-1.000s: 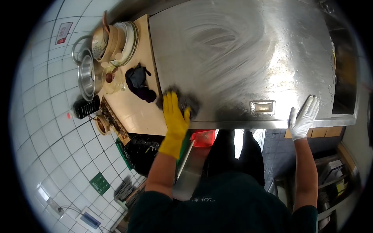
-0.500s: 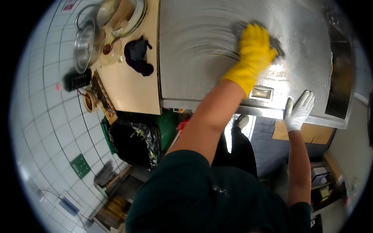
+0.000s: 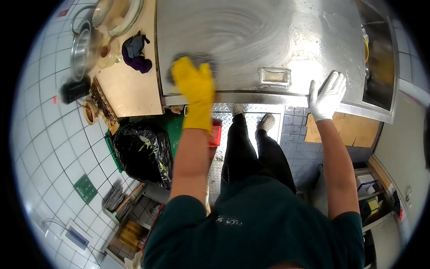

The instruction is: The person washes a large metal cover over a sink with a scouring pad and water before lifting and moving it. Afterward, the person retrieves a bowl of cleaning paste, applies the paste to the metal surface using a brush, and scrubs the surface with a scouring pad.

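Note:
My left hand (image 3: 190, 85), in a yellow rubber glove, presses a dark grey scouring pad (image 3: 205, 60) onto the metal counter (image 3: 242, 49) near its left front side. Motion blurs the pad, and the glove covers part of it. Curved streaks of wet film mark the steel around it. My right hand (image 3: 328, 96), in a white glove, lies flat at the counter's front edge with its fingers stretched out and nothing held. Between the hands, a recessed metal handle (image 3: 274, 76) is set into the surface.
A wooden board (image 3: 134, 92) at the left bears a dark cloth (image 3: 135, 54); metal bowls (image 3: 81, 51) stand beyond it. Below sits a bin lined with a black bag (image 3: 141, 154). A sink (image 3: 380, 62) adjoins the counter on the right. Open shelves (image 3: 369, 193) stand at lower right.
My left hand has swept the scouring pad leftward and toward me across the counter. My right hand stays flat at the front edge. The whole view has shifted a little.

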